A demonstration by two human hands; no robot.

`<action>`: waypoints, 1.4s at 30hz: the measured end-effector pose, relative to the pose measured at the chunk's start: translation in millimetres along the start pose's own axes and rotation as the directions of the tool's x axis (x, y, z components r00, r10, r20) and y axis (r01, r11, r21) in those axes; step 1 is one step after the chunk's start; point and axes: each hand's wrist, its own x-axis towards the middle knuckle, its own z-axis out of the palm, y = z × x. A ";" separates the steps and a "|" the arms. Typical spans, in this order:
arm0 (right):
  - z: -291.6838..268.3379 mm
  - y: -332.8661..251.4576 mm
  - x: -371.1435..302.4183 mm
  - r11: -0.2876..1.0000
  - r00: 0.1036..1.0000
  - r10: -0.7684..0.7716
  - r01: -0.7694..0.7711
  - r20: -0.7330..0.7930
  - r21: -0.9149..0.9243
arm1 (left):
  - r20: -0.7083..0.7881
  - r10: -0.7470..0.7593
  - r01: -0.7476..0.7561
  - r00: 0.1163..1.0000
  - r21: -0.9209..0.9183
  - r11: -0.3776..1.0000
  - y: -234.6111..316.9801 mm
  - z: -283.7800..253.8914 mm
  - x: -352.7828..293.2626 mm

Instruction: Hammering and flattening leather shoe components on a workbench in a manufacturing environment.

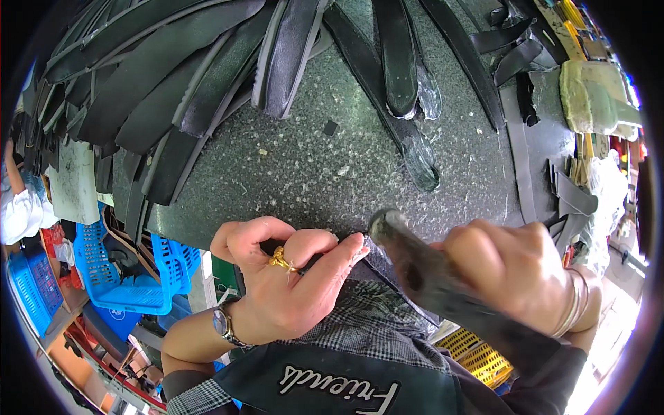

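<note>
My right hand [512,270] is closed around a hammer [443,294] with a dark, worn metal head. One end of the head points at the front edge of the stone worktop [290,162], right beside the fingertips of my left hand. My left hand [297,283], wearing a gold ring and a wristwatch, has its fingers curled and pinched at that edge. A black leather strip [379,266] seems to run from the pinch down toward my lap; the fingers and the hammer hide most of it.
Many black leather straps [221,90] are piled at the far left. More straps [400,69] with whitish glue on their ends lie at the back middle. A glue-smeared plastic container [591,97] stands far right. Blue baskets [135,277] are at left, a yellow crate [477,356] below right.
</note>
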 end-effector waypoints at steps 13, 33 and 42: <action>9.2 5.3 -12.7 0.972 0.989 0.105 -0.124 0.102 0.199 | 0.159 -0.124 0.140 0.979 -0.092 0.986 3.2 -7.0 29.3; 16.0 4.0 -14.9 0.998 0.998 0.063 -0.063 0.007 0.012 | -0.066 -0.138 0.141 0.988 0.038 0.989 13.5 8.0 -8.1; 1.1 2.9 1.0 0.996 0.999 0.001 -0.005 0.054 0.089 | -0.081 -0.136 0.140 0.987 0.034 0.990 13.6 6.8 -8.2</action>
